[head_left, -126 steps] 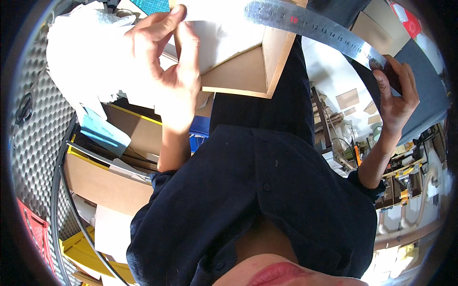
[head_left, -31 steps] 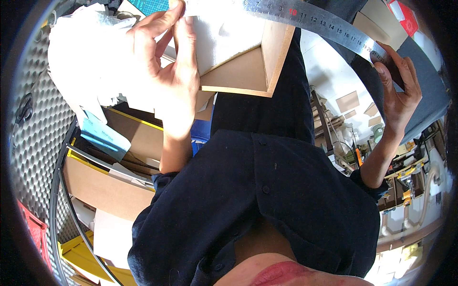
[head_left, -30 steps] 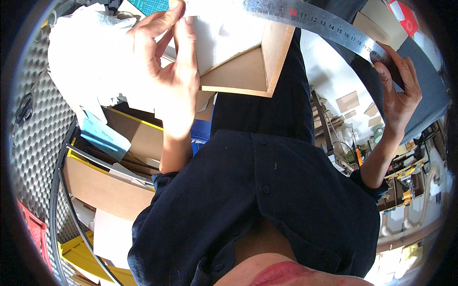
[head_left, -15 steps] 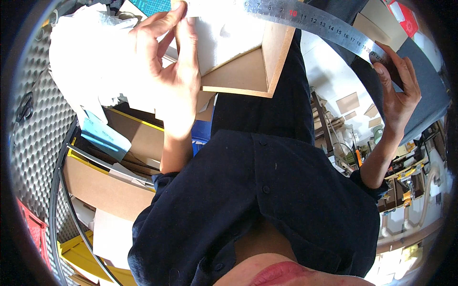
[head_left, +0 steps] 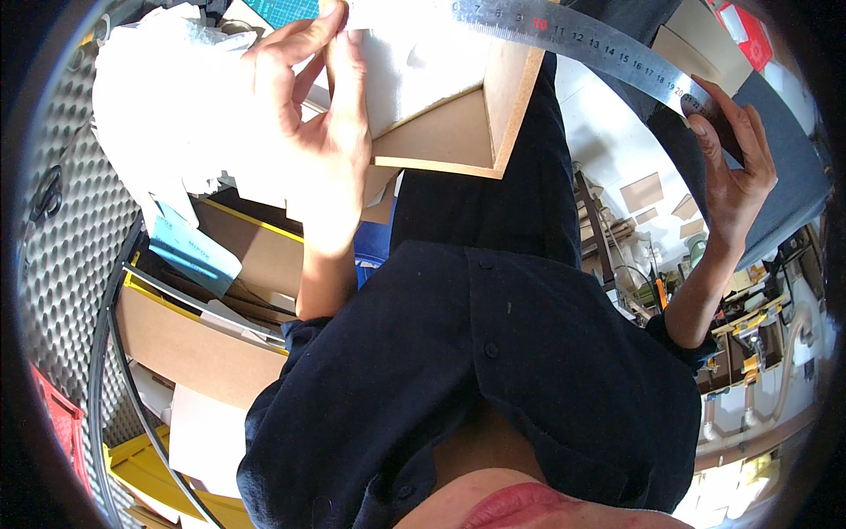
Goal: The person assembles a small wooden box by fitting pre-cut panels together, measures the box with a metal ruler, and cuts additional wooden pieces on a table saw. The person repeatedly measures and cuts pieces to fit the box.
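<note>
A long metal ruler stretches across the open top of a wooden box and out past its right side. Sunlight bleaches much of the box's inside white. My left hand is closed at the box's left edge, its thumb and fingers pinching there at the ruler's left end. Glare hides exactly how the ruler meets that edge. Over on the right, my right hand grips the ruler's other end between thumb and fingers, well beyond the box.
White crumpled sheets are heaped on the left, above a blue paper piece. Boards and yellow-edged bins stand below. A green cutting mat shows at the top. Flat board pieces lie on the floor at right, near shelves of tools.
</note>
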Motion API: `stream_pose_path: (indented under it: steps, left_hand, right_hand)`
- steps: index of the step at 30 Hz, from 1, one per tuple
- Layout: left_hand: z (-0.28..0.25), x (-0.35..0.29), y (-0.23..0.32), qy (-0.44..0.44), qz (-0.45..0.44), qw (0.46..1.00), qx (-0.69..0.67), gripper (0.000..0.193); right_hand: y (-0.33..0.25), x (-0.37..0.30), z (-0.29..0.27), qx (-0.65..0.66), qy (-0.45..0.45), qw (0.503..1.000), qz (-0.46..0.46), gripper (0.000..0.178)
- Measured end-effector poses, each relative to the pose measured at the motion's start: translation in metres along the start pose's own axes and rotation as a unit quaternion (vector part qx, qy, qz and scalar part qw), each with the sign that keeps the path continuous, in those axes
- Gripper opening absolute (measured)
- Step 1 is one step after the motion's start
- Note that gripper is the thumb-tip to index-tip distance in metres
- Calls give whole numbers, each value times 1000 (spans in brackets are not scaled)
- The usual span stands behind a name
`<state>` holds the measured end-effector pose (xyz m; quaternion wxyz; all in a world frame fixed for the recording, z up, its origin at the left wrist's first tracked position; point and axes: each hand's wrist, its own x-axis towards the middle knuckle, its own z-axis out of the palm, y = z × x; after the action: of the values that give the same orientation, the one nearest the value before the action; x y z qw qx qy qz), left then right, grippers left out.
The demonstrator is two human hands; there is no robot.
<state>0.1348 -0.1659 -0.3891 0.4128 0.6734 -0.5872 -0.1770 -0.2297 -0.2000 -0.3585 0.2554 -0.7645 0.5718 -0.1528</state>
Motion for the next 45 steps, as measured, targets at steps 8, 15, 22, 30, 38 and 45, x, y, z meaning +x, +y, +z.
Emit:
stream_pose_path:
  steps: [8, 15, 22, 30, 38, 45]
  left_hand:
    - [0, -1, -2, 5, 1, 1000, -12, 18]
    - [0, 1, -3, 2, 16, 1000, -4, 17]
    - [0, -1, -6, 8, 14, 1000, -22, 18]
    - [1, -1, -5, 6, 0, 1000, -25, 17]
    - [0, -1, -2, -1, -2, 999, -35, 16]
    - [1, 0, 1, 1, -8, 1000, -2, 16]
  right_hand:
    - [1, -1, 2, -13, 12, 1000, -4, 38]
    - [4, -2, 3, -9, 13, 1000, -12, 40]
    - [1, 0, 3, -18, 22, 999, -21, 40]
    - [0, 1, 1, -19, 14, 1000, -14, 38]
    - [1, 0, 2, -10, 19, 1000, -20, 38]
    - [1, -1, 0, -16, -2, 1000, 1, 38]
